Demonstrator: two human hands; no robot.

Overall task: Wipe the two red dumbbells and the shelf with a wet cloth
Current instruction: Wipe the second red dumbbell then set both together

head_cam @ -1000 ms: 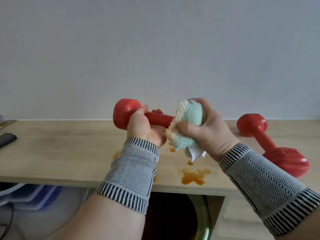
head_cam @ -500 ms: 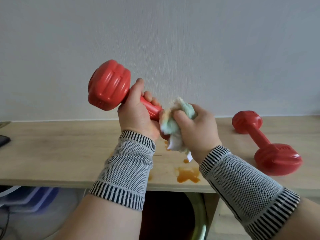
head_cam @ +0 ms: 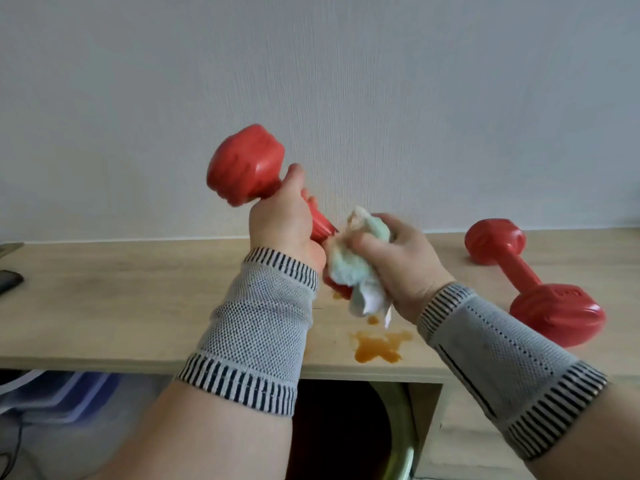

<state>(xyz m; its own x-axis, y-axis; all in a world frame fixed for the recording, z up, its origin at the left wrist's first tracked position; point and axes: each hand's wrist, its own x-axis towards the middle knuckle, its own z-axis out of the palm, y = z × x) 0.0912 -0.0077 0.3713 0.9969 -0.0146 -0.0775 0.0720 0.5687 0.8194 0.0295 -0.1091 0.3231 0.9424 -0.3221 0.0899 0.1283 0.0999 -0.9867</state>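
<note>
Both hands were clamped: left hand (head_cam: 282, 220) round the raised red dumbbell (head_cam: 247, 166), right hand (head_cam: 398, 258) round the wet cloth (head_cam: 349, 265) against its lower end.

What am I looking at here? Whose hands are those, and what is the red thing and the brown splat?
The picture comes from a camera worn on a person's head, looking down, so you see that person's own two hands. The left hand holds a red dumbbell, a weight for exercise, by its handle, tilted up. The right hand squeezes a pale green and white cloth around the dumbbell's lower end to wipe it. Both wrists wear grey striped bands. Below is a wooden shelf with a brown spill on it. A second red dumbbell lies on the shelf at the right, and a dark object sits at the left edge.
</note>
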